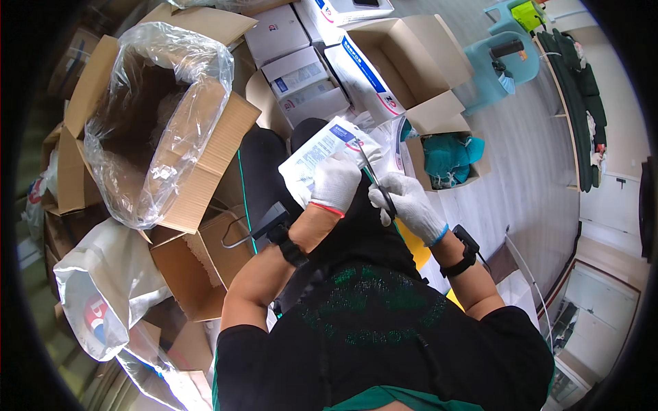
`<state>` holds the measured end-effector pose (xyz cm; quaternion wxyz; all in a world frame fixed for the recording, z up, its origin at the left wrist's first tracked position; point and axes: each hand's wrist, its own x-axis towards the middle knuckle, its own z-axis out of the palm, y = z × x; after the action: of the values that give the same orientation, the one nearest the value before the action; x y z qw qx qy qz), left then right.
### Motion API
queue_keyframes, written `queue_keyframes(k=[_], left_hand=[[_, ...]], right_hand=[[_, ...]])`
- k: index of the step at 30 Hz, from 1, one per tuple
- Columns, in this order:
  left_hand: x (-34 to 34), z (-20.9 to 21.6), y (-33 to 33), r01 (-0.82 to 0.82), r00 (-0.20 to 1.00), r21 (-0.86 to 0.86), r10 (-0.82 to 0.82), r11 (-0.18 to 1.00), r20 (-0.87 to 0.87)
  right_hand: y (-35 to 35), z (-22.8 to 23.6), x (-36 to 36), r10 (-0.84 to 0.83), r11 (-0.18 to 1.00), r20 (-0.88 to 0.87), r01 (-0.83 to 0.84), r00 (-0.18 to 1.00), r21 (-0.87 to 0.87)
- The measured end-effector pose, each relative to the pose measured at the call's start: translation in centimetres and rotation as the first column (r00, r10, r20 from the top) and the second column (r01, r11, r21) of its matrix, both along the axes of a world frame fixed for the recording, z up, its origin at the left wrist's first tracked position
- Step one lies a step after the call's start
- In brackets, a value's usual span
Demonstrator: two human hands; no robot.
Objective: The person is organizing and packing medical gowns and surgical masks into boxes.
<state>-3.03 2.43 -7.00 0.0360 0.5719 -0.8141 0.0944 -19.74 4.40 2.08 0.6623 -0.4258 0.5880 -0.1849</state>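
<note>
My left hand (336, 181), in a white knit glove with a red cuff, is closed on a flat white packet (305, 156) with blue print, held over my lap. In my right hand (406, 203), gloved in white with a blue cuff, is a pair of scissors (368, 164) with dark handles. The blades point up and to the left, at the packet's right edge. Whether they cut into it I cannot tell. Just beyond lies another white packet (396, 140), partly hidden, with crumpled clear wrapping around it.
On the left stands a big carton (212, 154) lined with clear plastic. White boxes (277, 34) and an open carton (387, 51) are ahead. A small box holds teal fabric bundles (449, 161) at the right, near a light-blue chair (514, 65). An open brown box (185, 267) sits lower left.
</note>
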Motion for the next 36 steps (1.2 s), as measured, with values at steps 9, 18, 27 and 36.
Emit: queue_keyframes(k=[9,18,27,36], left_hand=[[2.6,1.6,-1.0,-0.013,0.952,0.246,0.088,0.969,-0.293],[5.0,3.1,-3.0,0.227,0.925,0.408,-0.065,0.884,-0.375],[0.4,1.9,-0.4,0.081,0.987,0.217,-0.047,0.973,-0.156],[5.0,3.4,-4.5,0.191,0.792,0.596,0.236,0.78,-0.563]], right_hand=[[1.2,-0.7,0.3,-0.105,0.993,0.042,0.107,0.994,-0.057],[1.4,-2.1,0.4,-0.069,0.995,0.162,0.08,0.984,-0.065],[-1.7,-0.4,0.5,0.003,1.0,-0.03,-0.003,1.0,0.018],[-0.6,0.3,1.9,-0.113,0.99,0.023,0.114,0.993,-0.081]])
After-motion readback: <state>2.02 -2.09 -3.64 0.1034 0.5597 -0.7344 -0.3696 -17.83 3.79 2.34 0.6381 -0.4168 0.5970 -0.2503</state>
